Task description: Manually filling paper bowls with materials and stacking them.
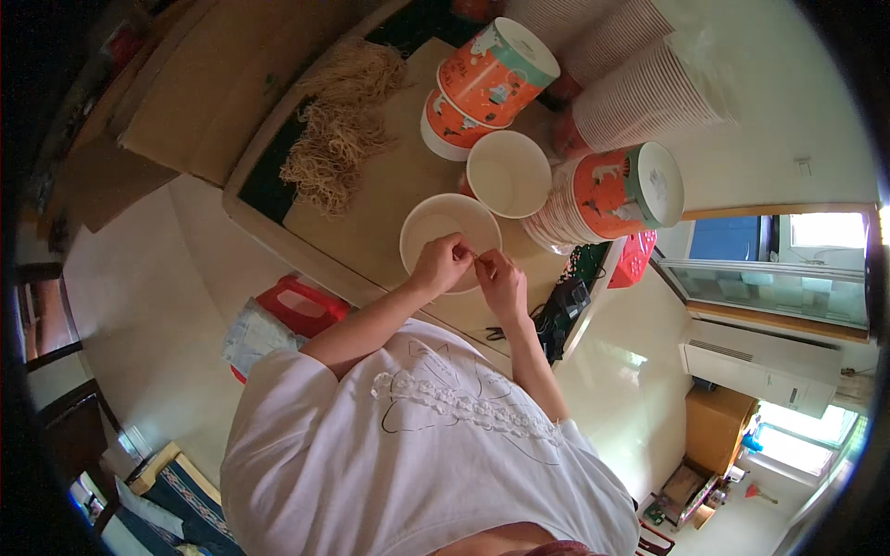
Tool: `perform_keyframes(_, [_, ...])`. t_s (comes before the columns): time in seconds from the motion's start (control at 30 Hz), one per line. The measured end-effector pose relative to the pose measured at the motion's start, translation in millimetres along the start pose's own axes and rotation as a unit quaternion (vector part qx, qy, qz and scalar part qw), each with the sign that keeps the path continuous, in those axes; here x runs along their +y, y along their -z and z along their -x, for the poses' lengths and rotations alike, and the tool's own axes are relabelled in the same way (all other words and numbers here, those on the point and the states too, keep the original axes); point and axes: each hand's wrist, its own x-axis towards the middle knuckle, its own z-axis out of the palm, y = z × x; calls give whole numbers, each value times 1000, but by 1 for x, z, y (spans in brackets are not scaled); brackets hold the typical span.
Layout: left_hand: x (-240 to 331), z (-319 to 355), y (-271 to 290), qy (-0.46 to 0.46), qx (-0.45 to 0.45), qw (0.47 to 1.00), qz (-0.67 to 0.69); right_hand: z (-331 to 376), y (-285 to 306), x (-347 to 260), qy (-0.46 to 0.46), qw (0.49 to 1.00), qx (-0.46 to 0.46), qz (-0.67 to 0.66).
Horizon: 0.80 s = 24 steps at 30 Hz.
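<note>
Both hands meet over the near side of a white-lined paper bucket (431, 221) on the table. My left hand (441, 265) is closed in a pinch at the bucket's rim. Close beside it, my right hand (502, 284) pinches too, the fingertips of both nearly touching. A thin, pale bit shows between them, too small to name. Just beyond stands a second open bucket (508, 174), its white inside showing. To the left lies a loose heap of tan strings (338, 125).
Orange-and-green printed buckets (496, 74) stand upside down at the back, with another stack (607, 195) at the right. Tall nested stacks (640, 97) in clear plastic lie behind. A black device with cables (567, 301) sits at the right edge. A red container (306, 306) stands below the table's left edge.
</note>
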Motion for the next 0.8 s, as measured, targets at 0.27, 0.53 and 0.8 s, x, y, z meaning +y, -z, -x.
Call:
perform_keyframes(0.27, [6, 1, 5, 4, -3, 1000, -20, 3, -3, 0, -4, 1000, 6, -7])
perform_keyframes(0.53, [-4, -1, 2, 32, -40, 999, 14, 4, -3, -4, -13, 1000, 9, -20])
perform_keyframes(0.8, [-5, -2, -3, 49, -41, 998, 1, 6, -8, 1, -10, 999, 29, -30])
